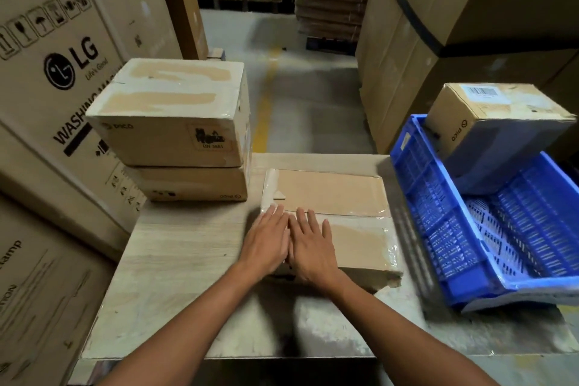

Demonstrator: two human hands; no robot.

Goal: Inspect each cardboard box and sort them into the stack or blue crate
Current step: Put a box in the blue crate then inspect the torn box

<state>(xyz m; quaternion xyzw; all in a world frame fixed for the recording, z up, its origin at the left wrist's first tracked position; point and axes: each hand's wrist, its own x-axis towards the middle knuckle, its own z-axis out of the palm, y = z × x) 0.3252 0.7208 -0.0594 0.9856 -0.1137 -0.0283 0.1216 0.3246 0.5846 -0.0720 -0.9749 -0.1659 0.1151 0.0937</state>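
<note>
both hands (289,243) flat on cardboard box (347,197)

Dim warehouse light, soft motion blur, wide-angle bending at the edges.

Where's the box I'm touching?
Head view: the flat box lies centred under the left hand and right hand, between the stack at left and blue crate at right.

Left hand (266,240), right hand (313,249), forearms (200,316) seemingly bare
</note>
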